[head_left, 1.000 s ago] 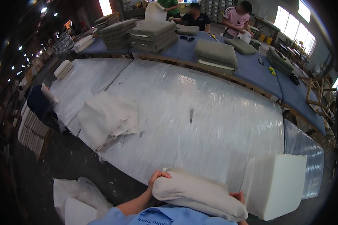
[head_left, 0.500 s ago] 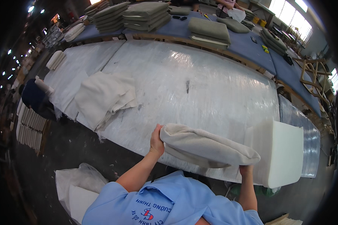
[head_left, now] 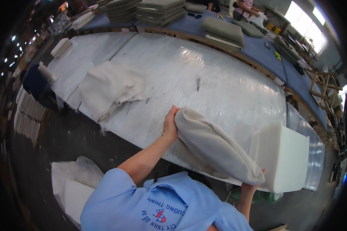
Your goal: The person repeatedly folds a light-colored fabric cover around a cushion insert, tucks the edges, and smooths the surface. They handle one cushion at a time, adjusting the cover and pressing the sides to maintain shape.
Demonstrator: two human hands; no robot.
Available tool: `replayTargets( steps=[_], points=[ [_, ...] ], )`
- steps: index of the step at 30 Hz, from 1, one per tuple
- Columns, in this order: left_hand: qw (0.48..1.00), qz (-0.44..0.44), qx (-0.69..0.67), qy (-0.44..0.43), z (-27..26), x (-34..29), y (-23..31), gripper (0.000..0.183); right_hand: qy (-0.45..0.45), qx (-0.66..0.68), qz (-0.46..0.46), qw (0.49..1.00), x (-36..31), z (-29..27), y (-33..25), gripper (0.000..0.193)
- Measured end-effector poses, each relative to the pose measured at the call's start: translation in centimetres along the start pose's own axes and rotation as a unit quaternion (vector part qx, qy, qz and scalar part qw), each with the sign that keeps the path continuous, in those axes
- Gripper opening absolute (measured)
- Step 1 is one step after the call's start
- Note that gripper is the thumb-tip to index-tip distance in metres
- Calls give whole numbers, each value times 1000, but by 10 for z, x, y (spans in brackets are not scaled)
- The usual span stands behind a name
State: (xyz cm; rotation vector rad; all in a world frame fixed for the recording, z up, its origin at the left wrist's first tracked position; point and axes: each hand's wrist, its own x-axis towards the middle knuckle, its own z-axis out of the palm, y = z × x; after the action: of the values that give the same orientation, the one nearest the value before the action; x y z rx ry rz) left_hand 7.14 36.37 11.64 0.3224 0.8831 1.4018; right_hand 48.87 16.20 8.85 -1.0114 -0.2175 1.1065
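Between my hands, tilted at the near edge of the plastic-wrapped table, is a beige fabric-covered cushion. My left hand grips its upper left end, the fingers partly hidden behind the cloth. My right hand holds the lower right end from beneath, with a fingertip showing beside the corner. Just right of the cushion stands a stack of white foam pads. To the left, a heap of loose beige fabric covers lies on the table.
Beyond, a blue-topped table carries stacks of grey-green cushions. Another person works behind it. At lower left is a clear plastic bag with white foam. Wooden chair frames stand at far right; piled cushions are at left.
The cushion has tilted more steeply. Its left end rose with my left hand, while my right hand and its right end dropped lower. The view has shifted slightly.
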Motion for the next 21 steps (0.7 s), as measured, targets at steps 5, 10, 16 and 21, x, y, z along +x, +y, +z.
replayTargets(
  steps=[5,10,16,21],
  points=[
    [964,161,205,-47,-26,-55,-47,48,8,-59,-2,998,-15,13,4,60],
    [812,349,383,-268,11,-148,-30,57,-7,-122,-5,992,-25,39,-11,60],
    [802,338,361,-335,1,-152,-26,61,-62,-158,28,985,-10,59,-19,61],
    [857,281,363,-232,-35,-148,-12,46,-114,-147,57,981,8,68,-21,61]
  ],
)
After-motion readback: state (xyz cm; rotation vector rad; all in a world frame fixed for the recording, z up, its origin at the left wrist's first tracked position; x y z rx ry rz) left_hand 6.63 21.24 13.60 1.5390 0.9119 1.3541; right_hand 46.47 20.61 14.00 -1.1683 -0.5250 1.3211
